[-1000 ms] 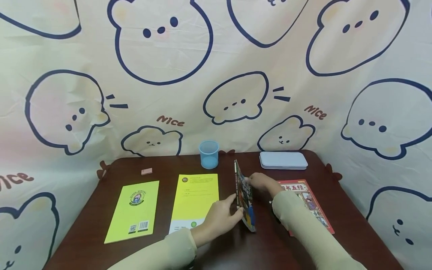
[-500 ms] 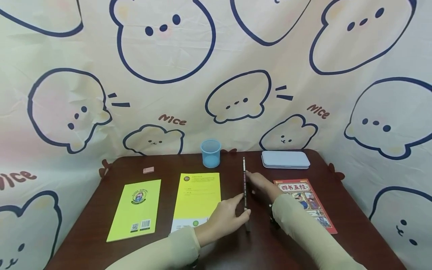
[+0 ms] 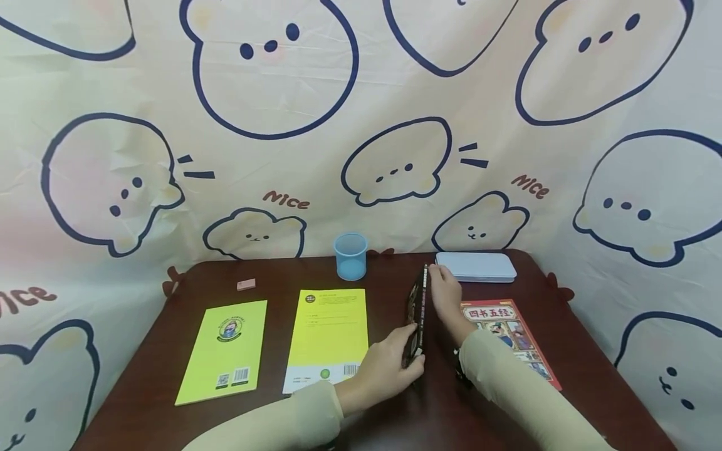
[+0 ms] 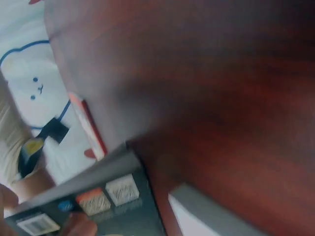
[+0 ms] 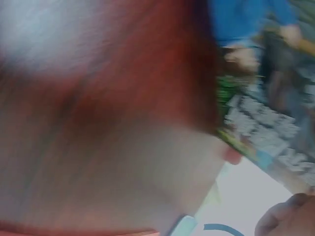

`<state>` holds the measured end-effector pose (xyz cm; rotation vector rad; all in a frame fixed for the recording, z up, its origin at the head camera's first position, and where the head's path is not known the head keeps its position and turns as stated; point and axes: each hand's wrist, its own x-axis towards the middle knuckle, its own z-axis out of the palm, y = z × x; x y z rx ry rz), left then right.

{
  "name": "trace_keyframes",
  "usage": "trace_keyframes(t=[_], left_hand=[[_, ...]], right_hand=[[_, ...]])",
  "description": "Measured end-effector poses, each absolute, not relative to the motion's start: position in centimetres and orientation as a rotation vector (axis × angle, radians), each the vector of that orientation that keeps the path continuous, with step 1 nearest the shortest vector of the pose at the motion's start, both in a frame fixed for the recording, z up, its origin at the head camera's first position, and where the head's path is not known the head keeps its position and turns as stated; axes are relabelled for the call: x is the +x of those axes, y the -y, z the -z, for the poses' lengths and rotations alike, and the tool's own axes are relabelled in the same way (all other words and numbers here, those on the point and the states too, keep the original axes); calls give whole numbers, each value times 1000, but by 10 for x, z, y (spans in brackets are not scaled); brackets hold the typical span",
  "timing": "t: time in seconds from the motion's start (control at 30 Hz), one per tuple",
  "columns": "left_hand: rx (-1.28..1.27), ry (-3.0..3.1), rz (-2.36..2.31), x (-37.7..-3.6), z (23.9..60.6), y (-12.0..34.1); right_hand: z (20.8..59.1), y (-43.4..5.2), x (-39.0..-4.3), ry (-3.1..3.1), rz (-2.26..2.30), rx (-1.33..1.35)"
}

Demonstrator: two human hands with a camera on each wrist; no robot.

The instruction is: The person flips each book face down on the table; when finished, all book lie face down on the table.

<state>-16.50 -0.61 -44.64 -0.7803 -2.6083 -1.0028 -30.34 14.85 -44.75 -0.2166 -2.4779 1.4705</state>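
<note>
A dark book [image 3: 418, 307] stands on edge between my hands, its spine turned up toward the head camera. My left hand [image 3: 383, 366] grips its near end; in the left wrist view, fingertips [image 4: 81, 225] lie on the dark back cover [image 4: 140, 211] with its barcode. My right hand [image 3: 445, 293] holds the far end from the right side. The colourful front cover [image 5: 270, 83], with large white characters, faces the right wrist camera. In that view part of the right hand [image 5: 290, 216] shows at the cover's edge.
A red comic-style book [image 3: 521, 338] lies right of the held one. Two yellow-green books [image 3: 225, 351] [image 3: 333, 332] lie at left. A pink eraser [image 3: 245, 285], a blue cup [image 3: 351, 257] and a pale flat case [image 3: 476, 267] line the back of the brown table [image 3: 372, 426].
The upright book has shifted right and swung over, so its dark back now shows on the left instead of the colourful front. My right hand has moved up toward its far end.
</note>
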Motion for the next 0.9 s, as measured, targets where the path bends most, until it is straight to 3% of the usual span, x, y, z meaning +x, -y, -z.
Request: trace_keyframes(t=[0.33, 0.9], left_hand=[[-903, 2574, 904, -165, 461, -9], [-1033, 2553, 726, -169, 462, -27]], right_hand=[[443, -157, -301, 2375, -1608, -54], [460, -198, -293, 2441, -1479, -73]])
